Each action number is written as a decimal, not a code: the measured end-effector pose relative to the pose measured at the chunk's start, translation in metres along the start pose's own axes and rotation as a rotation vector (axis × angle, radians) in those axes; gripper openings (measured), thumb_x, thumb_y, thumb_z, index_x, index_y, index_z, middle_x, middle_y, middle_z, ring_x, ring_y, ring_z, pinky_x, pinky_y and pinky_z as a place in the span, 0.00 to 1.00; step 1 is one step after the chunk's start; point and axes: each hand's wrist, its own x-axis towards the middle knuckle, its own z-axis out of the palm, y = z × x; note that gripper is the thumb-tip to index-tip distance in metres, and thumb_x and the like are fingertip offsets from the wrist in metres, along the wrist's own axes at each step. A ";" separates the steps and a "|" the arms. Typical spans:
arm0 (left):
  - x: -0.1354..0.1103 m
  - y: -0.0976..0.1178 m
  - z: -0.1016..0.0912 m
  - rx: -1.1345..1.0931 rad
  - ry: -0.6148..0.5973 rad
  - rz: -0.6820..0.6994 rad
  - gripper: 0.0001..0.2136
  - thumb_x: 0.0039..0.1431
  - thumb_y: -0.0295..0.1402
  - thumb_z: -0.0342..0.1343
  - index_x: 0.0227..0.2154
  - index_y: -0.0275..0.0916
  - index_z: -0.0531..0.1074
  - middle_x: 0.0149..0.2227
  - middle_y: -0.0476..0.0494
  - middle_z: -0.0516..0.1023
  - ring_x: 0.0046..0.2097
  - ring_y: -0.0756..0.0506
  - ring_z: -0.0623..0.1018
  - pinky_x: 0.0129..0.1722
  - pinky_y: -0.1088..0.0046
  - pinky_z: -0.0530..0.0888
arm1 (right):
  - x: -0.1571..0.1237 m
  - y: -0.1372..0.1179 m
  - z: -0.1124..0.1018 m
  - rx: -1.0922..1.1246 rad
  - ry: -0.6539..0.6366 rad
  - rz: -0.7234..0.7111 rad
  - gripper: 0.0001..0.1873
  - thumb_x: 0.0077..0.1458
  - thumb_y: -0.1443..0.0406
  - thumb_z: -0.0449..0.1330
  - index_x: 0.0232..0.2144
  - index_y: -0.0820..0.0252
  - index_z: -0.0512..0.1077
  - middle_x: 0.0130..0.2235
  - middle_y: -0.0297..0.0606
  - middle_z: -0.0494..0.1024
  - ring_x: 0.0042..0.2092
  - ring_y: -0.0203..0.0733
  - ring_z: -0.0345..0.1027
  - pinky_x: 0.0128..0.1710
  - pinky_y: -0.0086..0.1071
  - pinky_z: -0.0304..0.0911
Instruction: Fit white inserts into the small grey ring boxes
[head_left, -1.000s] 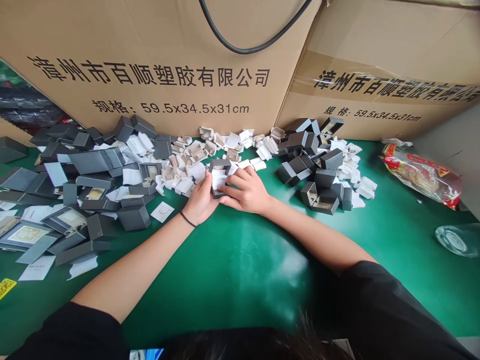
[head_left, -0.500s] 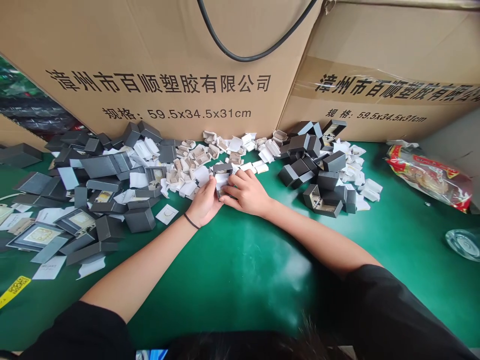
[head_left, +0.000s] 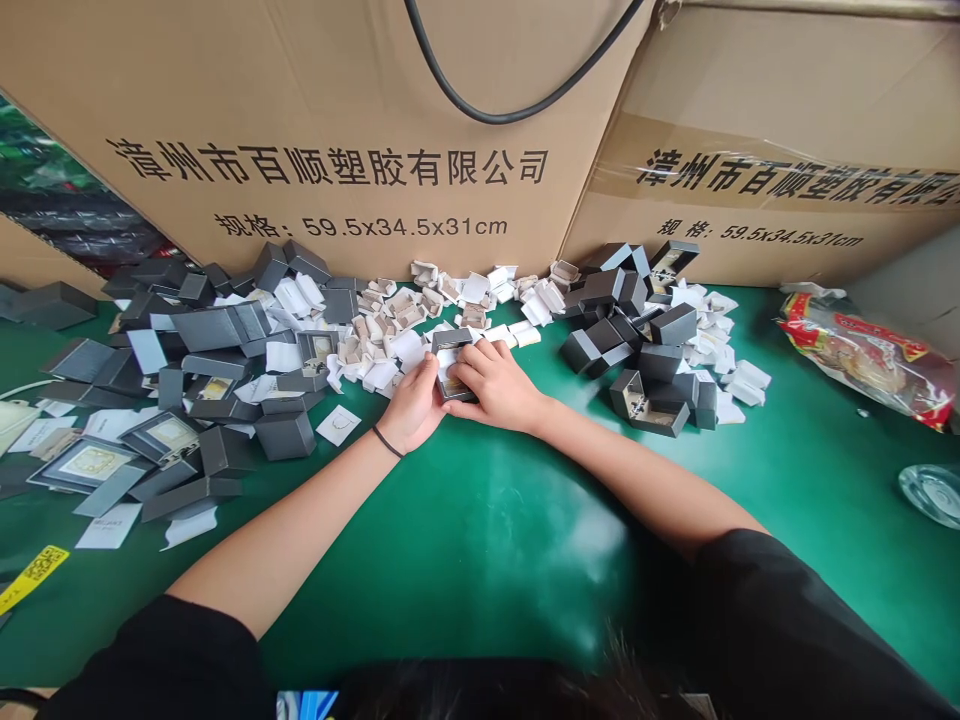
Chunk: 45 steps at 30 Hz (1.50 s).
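Note:
A small dark grey jewelry box [head_left: 452, 342] stands with its lid up between my two hands, above the green tabletop. My left hand [head_left: 411, 408] is closed around its left side, thumb along the edge. The fingers of my right hand [head_left: 504, 390] are bent over the box's opening and reach into it, with the thumb at the near edge. Those fingers hide most of the inside. Just beyond the box lie folded white and beige card inserts [head_left: 401, 310]. Left of my left hand is a white card with a thin chain or bracelet [head_left: 338, 425].
Dark boxes, some open, are heaped at the left [head_left: 210, 330], and another heap of boxes [head_left: 660, 365] lies at the right. Large cartons [head_left: 337, 90] line the back under a black cable [head_left: 495, 118]. A red food packet [head_left: 862, 355] and a glass [head_left: 930, 492] sit far right.
The fingers of my right hand have moved further over and into the jewelry box, covering more of it. The whole view has shifted slightly.

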 end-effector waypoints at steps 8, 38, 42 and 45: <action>-0.003 0.000 0.002 0.038 0.011 0.005 0.13 0.59 0.41 0.52 0.42 0.38 0.71 0.46 0.41 0.75 0.53 0.42 0.71 0.51 0.65 0.69 | 0.000 0.000 0.004 0.059 0.015 0.024 0.31 0.56 0.42 0.44 0.34 0.63 0.69 0.37 0.45 0.65 0.39 0.47 0.53 0.39 0.39 0.52; -0.002 -0.003 0.010 0.021 0.318 0.098 0.08 0.46 0.30 0.57 0.32 0.37 0.70 0.31 0.50 0.75 0.33 0.49 0.74 0.33 0.74 0.70 | -0.007 -0.004 0.012 -0.010 0.108 -0.167 0.23 0.60 0.51 0.48 0.37 0.63 0.72 0.41 0.45 0.71 0.51 0.52 0.57 0.46 0.42 0.56; -0.002 -0.005 0.008 0.049 0.297 0.110 0.09 0.48 0.30 0.57 0.34 0.37 0.69 0.32 0.49 0.75 0.34 0.48 0.74 0.33 0.72 0.70 | -0.008 -0.004 0.010 -0.071 0.130 -0.149 0.24 0.60 0.50 0.48 0.40 0.62 0.72 0.42 0.45 0.70 0.47 0.49 0.58 0.43 0.40 0.55; -0.002 -0.005 0.006 0.025 0.279 0.113 0.09 0.49 0.30 0.58 0.35 0.38 0.69 0.33 0.49 0.76 0.35 0.48 0.75 0.34 0.71 0.70 | -0.008 -0.004 0.009 -0.134 0.143 -0.119 0.25 0.59 0.48 0.47 0.41 0.61 0.72 0.42 0.45 0.69 0.42 0.47 0.57 0.41 0.40 0.53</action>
